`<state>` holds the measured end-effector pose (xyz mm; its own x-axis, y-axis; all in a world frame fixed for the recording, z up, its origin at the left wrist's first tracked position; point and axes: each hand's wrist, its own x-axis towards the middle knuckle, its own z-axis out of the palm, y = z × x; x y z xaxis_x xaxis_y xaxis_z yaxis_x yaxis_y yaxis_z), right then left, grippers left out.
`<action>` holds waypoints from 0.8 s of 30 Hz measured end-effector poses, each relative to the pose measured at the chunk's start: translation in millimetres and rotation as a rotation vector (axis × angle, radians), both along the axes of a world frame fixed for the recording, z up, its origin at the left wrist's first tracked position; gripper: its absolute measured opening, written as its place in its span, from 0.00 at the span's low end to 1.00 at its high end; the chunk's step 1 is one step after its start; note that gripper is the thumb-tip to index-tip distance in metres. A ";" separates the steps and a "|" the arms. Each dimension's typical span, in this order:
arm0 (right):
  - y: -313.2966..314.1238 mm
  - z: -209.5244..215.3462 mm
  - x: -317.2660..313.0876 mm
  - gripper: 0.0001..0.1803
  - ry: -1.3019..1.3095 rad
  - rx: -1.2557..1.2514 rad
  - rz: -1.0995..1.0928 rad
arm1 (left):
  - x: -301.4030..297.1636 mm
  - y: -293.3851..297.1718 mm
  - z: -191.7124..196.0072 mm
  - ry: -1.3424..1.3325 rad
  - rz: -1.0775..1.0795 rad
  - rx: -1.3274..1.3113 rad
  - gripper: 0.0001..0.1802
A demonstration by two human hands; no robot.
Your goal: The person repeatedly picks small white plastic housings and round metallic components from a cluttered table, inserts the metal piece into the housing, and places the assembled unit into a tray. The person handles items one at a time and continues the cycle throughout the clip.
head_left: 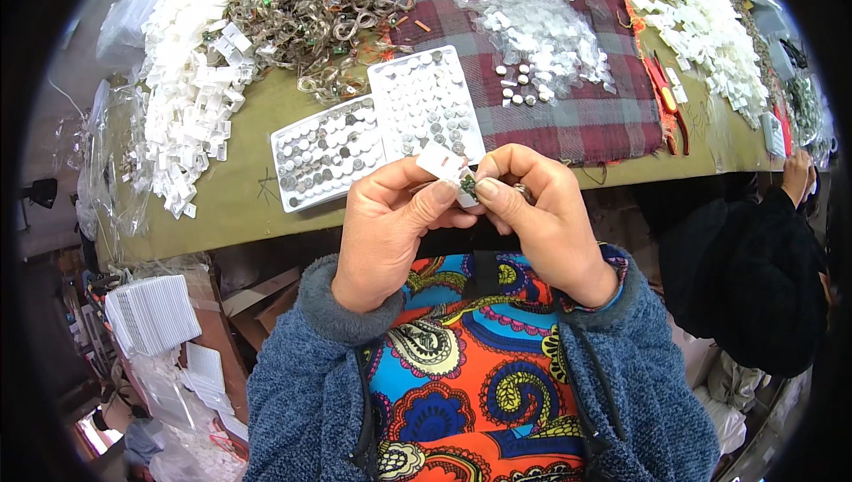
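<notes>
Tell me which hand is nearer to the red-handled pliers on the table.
Right. The right hand sits below and left of the red-handled pliers, well apart. The left hand is farther left, pinching the small white piece.

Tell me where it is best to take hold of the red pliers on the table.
By the two red handles of the pliers, likely from above: they lie flat beside the plaid cloth, handles toward the person, with bare table around them.

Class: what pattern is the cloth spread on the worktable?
Red-and-grey plaid cloth, seen in the head view.
</notes>
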<state>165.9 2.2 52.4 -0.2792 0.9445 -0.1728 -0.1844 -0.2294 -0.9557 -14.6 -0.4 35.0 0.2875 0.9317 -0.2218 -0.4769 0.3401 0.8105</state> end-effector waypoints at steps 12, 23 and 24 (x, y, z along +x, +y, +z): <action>1.4 1.8 0.7 0.05 -0.317 0.214 0.016 | 4.5 -3.8 -5.3 -0.038 0.078 0.006 0.09; -5.5 -19.6 -9.9 0.17 -0.737 1.054 -0.202 | 5.5 -6.1 -13.1 -0.161 0.113 -0.011 0.09; -3.2 -21.7 -9.8 0.19 -0.738 1.133 -0.223 | 6.0 -7.0 -13.2 -0.158 0.108 0.000 0.09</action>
<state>156.1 -1.0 30.7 -0.2847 0.6795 0.6762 0.5147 0.7034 -0.4902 -8.6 -7.4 21.9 0.2174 0.9590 -0.1819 -0.6315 0.2803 0.7229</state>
